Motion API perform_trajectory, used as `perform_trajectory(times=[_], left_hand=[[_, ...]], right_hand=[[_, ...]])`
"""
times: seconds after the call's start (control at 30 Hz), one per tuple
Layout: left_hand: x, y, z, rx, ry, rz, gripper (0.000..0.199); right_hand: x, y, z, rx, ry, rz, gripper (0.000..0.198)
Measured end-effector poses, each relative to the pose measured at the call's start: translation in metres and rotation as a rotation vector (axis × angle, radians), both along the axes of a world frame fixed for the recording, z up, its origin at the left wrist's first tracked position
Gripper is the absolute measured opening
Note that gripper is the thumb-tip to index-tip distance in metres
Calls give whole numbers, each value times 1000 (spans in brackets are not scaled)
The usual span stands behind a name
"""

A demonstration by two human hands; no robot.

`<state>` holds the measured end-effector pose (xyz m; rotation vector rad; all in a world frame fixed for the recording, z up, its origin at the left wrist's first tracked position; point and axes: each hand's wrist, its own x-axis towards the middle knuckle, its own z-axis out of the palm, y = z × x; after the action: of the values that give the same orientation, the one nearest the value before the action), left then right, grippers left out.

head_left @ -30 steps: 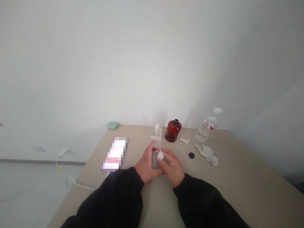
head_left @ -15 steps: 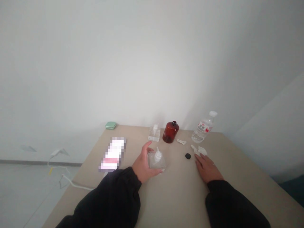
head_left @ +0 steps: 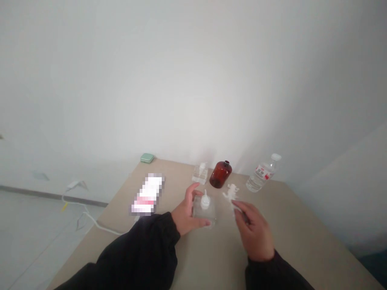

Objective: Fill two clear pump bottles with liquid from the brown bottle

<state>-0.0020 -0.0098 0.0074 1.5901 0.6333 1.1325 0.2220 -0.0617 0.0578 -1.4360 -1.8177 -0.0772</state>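
My left hand (head_left: 189, 213) is wrapped around the side of a clear square bottle (head_left: 205, 214) with a white nozzle top, thumb at the near side and fingers at the far side. Pinched between the thumb and fingers of my right hand (head_left: 254, 227) is a crumpled white tissue (head_left: 232, 192), just right of that bottle. Behind them stand a second clear square bottle (head_left: 199, 176) with a white top and an open-necked brown bottle (head_left: 220, 175). The small black round piece does not show clearly now.
A labelled clear plastic bottle (head_left: 261, 175) with a white cap stands at the back right of the table (head_left: 217, 259). On the left lie a phone (head_left: 148, 193) with a lit, blurred screen and a green case (head_left: 147, 158). A white cable (head_left: 105, 229) hangs at the left edge.
My right hand has lifted the tissue from the right side of the table and brought it left, near the square bottle. My left hand keeps its hold. The view has tilted slightly.
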Motion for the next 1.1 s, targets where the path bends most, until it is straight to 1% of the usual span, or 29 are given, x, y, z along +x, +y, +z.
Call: perform_trajectory(times=[0.03, 0.07, 0.1, 0.17, 0.23, 0.3, 0.37, 0.4, 0.47, 0.57, 0.63, 0.67, 0.73, 0.8, 0.87, 0.9, 0.93, 0.97, 1.0, 1.03, 1.07, 1.1], left_hand=[[0, -1, 1, -6, -20, -14, 106], [1, -1, 2, -2, -30, -16, 103], [0, -1, 3, 4, -31, -12, 102], [-1, -1, 6, -5, -38, 5, 102], [-1, 0, 8, -33, -71, 17, 108], [-1, 0, 9, -54, -128, 20, 111], [2, -1, 9, -67, -174, 12, 109], [4, -2, 8, -78, -190, -2, 106], [6, -3, 7, -111, -217, -52, 101], [7, -3, 6, -197, -273, -152, 94], [7, -1, 6, -265, -307, -195, 87], [7, 1, 6, -296, -325, -195, 85], [7, 4, 6, -338, -372, -135, 78], [7, 6, 8, -347, -396, -8, 68], [6, 5, 11, -324, -339, 129, 57], [6, 3, 14, -294, -290, 177, 55], [5, 2, 16, -259, -242, 208, 57], [4, -1, 18, -204, -213, 217, 65], [4, -3, 20, -139, -187, 220, 77], [3, -5, 22, -105, -143, 220, 83], [3, -7, 23, -79, -95, 221, 83], [3, -9, 24, -60, -46, 225, 79]], right_hand=[[-20, -3, 0, 14, 9, 116, 29], [-37, -5, -2, 28, 8, 202, 33], [-50, -6, -6, 42, -2, 266, 37], [-64, -5, -16, 26, -12, 328, 44], [-66, -3, -26, -4, -4, 315, 50], [-62, -1, -32, -25, 3, 266, 54], [-57, 1, -35, -39, -9, 244, 56], [-56, 2, -34, -49, -16, 256, 55], [-54, 4, -29, -69, -7, 312, 53], [-52, 10, -16, -99, 90, 441, 47], [-52, 14, -9, -140, 182, 540, 49], [-52, 17, -7, -151, 230, 571, 51], [-55, 21, -10, -145, 326, 558, 52], [-59, 25, -19, -102, 414, 465, 49], [-65, 27, -30, -76, 474, 378, 46], [-67, 28, -35, -74, 493, 353, 45], [-69, 28, -38, -76, 507, 342, 45], [-69, 28, -40, -83, 522, 339, 44], [-69, 28, -40, -95, 538, 345, 43], [-67, 28, -39, -108, 554, 359, 43], [-65, 28, -37, -116, 574, 374, 42], [-63, 27, -35, -119, 597, 386, 42]])
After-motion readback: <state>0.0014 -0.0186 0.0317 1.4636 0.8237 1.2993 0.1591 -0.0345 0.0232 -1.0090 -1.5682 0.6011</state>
